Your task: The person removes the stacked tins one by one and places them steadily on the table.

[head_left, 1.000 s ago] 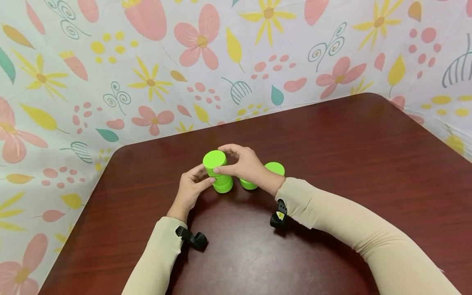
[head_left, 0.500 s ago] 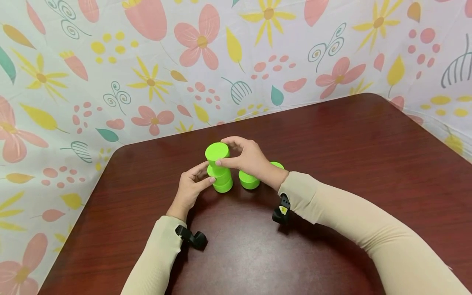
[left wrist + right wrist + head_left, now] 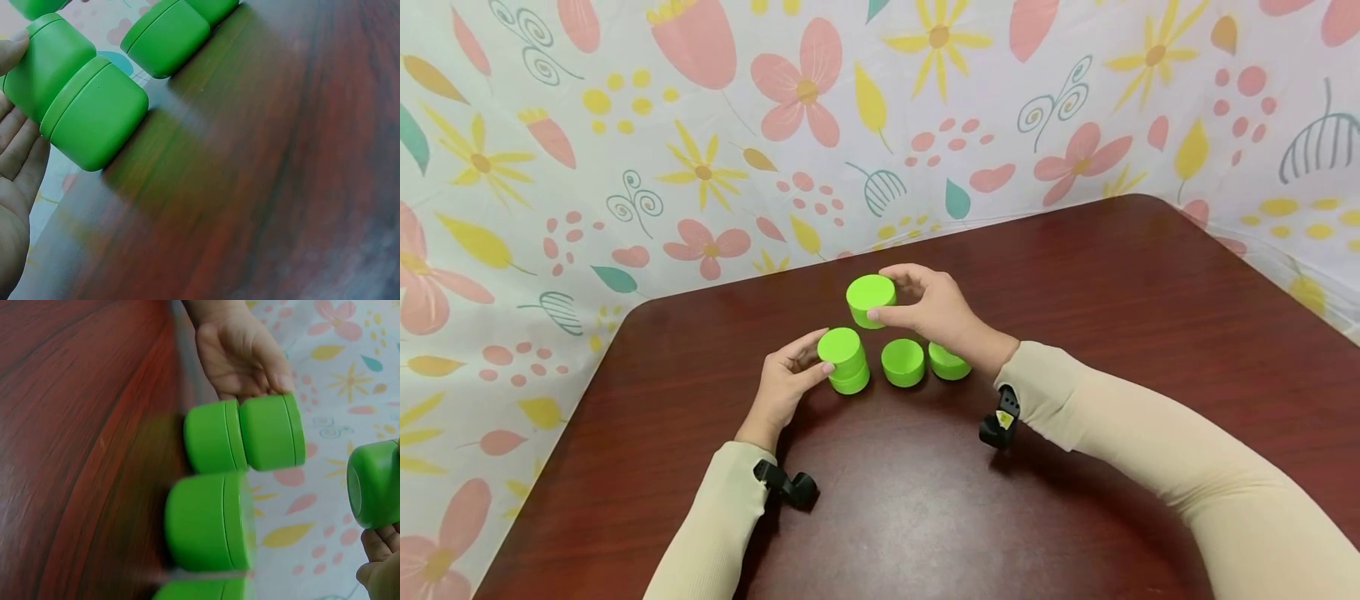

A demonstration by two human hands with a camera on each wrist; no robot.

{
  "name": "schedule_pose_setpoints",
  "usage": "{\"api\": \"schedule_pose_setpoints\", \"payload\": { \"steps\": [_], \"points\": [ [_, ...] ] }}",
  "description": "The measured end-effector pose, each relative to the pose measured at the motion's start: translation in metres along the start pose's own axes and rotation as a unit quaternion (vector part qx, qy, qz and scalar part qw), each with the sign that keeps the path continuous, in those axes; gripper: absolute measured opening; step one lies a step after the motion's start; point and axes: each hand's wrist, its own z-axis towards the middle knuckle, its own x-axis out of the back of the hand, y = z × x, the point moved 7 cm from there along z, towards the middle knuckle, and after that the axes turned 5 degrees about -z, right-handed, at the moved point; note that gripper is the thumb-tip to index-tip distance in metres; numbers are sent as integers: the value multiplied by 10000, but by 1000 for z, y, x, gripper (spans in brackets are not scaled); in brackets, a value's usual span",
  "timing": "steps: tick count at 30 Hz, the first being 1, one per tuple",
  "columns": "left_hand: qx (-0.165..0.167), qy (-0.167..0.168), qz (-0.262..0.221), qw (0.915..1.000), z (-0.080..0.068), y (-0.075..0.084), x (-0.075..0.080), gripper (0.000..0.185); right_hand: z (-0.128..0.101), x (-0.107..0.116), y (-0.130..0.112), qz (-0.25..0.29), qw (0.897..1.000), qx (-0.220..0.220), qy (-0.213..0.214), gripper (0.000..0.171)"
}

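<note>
My left hand (image 3: 811,354) grips a stack of two upturned green cups (image 3: 844,360) standing on the dark wooden table (image 3: 1075,333); its fingers (image 3: 15,156) lie along the upper cup of the stack (image 3: 75,100). My right hand (image 3: 891,293) pinches a single green cup (image 3: 867,296) in the air, just behind and right of the stack. In the right wrist view the held cup (image 3: 375,484) hangs beside the stack (image 3: 244,434), apart from it. Two more green cups (image 3: 902,362) (image 3: 949,361) stand on the table right of the stack, below my right hand.
A flowered cloth backdrop (image 3: 700,125) rises behind and to both sides of the table. The table's far left corner (image 3: 647,304) is rounded. Bare wood stretches in front of the cups and off to the right.
My right hand has lifted the top cup off the stack and carried it up and to the right. The stack is one cup lower; my left hand has stayed on it.
</note>
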Motion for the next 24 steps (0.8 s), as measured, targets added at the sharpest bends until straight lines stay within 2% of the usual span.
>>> {"api": "schedule_pose_setpoints", "payload": {
  "steps": [15,24],
  "points": [
    [-37,49,-24,10000,-3,2,1,50,-21,42,22,-114,9986,-228,463,56],
    [-75,-50,-137,9999,-1,3,-2,50,-37,65,31,260,9964,-258,759,53]
  ]
}}
